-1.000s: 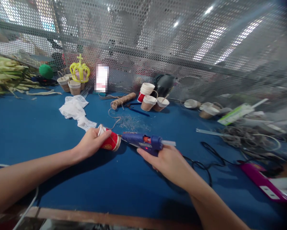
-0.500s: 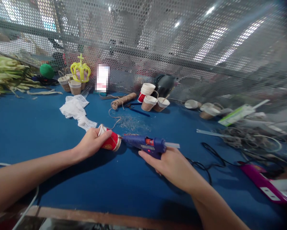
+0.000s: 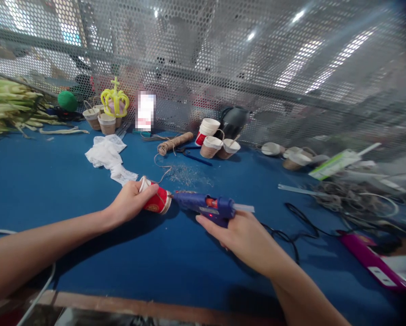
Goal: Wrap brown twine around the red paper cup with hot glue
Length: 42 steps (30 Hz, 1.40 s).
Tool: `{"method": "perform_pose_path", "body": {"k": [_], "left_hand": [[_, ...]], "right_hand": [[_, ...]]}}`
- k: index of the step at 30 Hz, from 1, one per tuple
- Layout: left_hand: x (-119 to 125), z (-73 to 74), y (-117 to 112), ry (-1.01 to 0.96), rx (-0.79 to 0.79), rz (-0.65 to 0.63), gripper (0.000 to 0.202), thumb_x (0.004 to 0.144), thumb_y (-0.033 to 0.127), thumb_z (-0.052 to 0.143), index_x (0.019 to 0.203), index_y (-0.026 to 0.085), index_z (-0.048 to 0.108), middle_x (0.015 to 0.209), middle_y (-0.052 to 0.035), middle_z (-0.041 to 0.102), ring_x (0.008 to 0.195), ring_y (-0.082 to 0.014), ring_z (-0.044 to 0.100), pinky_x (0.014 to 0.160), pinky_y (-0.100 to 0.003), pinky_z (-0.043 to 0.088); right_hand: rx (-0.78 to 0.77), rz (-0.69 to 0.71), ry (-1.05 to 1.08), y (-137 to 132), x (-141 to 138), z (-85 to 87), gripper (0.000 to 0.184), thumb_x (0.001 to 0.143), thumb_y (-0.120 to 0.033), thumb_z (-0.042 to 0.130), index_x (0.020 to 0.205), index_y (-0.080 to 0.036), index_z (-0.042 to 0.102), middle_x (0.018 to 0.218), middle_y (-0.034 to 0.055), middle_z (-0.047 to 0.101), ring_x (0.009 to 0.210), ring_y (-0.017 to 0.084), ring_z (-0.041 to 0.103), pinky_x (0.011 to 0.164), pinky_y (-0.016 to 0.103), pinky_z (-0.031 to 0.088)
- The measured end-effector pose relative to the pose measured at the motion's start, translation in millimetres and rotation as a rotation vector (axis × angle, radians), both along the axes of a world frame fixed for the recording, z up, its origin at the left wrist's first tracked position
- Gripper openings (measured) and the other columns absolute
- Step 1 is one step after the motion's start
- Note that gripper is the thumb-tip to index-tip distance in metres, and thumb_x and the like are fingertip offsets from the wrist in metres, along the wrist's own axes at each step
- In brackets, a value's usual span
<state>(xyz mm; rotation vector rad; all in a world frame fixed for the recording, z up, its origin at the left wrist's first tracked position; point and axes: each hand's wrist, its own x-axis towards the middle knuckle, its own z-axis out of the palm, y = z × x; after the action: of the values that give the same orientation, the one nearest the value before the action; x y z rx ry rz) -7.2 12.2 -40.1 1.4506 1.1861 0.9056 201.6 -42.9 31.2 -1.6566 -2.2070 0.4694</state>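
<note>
1. A red paper cup (image 3: pixel 156 201) is held on its side on the blue bench (image 3: pixel 53 190) by the left hand (image 3: pixel 130 203), whose fingers are closed around it. The cup's long axis runs left to right; its white rim is turned to the left and its base to the right.
2. A blue glue gun (image 3: pixel 206 207) is gripped by the right hand (image 3: pixel 243 235), closed about the handle. The long axis of the gun lies almost level, and the nozzle is pointed to the left, at the base of the cup, which it touches or nearly touches. A clear glue stick (image 3: pixel 243 208) is seen at the rear end, and a black cord (image 3: pixel 287 235) runs off to the right.
3. The cup and the gun are found near the middle of the bench, in front of a spool of twine (image 3: pixel 174 142) and a piece of white lace (image 3: pixel 109 158).
4. Compared with the picture of one second ago, the gun and the right hand are shifted a little to the right. The cup and the left hand are kept in the same place.
</note>
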Motion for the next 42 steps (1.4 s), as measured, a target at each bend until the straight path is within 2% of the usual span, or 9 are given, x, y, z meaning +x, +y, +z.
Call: {"method": "perform_pose_path", "body": {"k": [9,15,22,27,33,42], "left_hand": [[-0.8,-1.7,0.2,-0.012,0.002,0.005,0.038,0.076,0.046,0.048,0.053,0.015,0.048,0.048,0.0021,0.047,0.045,-0.0085,0.036,0.043,-0.021,0.025],[0.7,3.9,-0.9,-0.040,-0.023,0.023,0.034,0.074,0.044,0.051,0.060,0.013,0.060,0.052,-0.0024,0.057,0.048,-0.0122,0.047,0.044,-0.022,0.032],[1.7,5.5,-1.7,-0.037,-0.034,0.012,0.036,0.074,0.045,0.050,0.062,0.013,0.061,0.051,-0.0026,0.059,0.050,-0.0135,0.050,0.045,-0.023,0.034],[0.2,0.9,-0.1,-0.021,-0.008,0.015,0.037,0.075,0.046,0.048,0.061,0.013,0.057,0.052,-0.0005,0.055,0.047,-0.0109,0.045,0.044,-0.022,0.031],[1.0,0.5,-1.3,0.003,0.035,-0.002,0.038,0.076,0.045,0.047,0.053,0.015,0.048,0.048,0.0041,0.043,0.045,-0.0075,0.033,0.043,-0.020,0.024],[2.3,1.4,-4.7,0.032,0.083,-0.020,0.038,0.078,0.045,0.045,0.053,0.015,0.045,0.049,0.0048,0.038,0.046,-0.0073,0.032,0.043,-0.020,0.024]], "right_hand": [[-0.016,-0.011,-0.045,-2.4,2.7,-2.6,0.025,0.078,-0.031,0.050,0.055,-0.021,0.052,0.041,-0.0045,0.048,0.042,0.011,0.046,0.046,0.024,0.037],[-0.027,0.016,-0.072,-3.1,3.0,-4.5,0.020,0.078,-0.031,0.050,0.064,-0.020,0.058,0.040,-0.0049,0.044,0.040,0.011,0.042,0.045,0.024,0.037],[-0.025,0.044,-0.041,-3.2,5.6,-5.4,0.021,0.077,-0.030,0.051,0.061,-0.019,0.057,0.053,-0.0014,0.055,0.050,0.011,0.049,0.050,0.023,0.040],[-0.035,-0.015,-0.019,-2.8,3.5,-3.1,0.019,0.077,-0.032,0.052,0.063,-0.020,0.058,0.043,-0.0038,0.050,0.046,0.012,0.049,0.049,0.024,0.039],[-0.026,-0.012,0.043,-1.1,1.5,-0.1,0.017,0.078,-0.030,0.050,0.068,-0.021,0.061,0.037,-0.0060,0.047,0.042,0.013,0.048,0.049,0.025,0.039],[-0.016,-0.018,0.050,4.4,1.3,-0.8,0.023,0.077,-0.030,0.050,0.058,-0.022,0.058,0.036,-0.0048,0.047,0.041,0.014,0.049,0.048,0.026,0.039]]}}
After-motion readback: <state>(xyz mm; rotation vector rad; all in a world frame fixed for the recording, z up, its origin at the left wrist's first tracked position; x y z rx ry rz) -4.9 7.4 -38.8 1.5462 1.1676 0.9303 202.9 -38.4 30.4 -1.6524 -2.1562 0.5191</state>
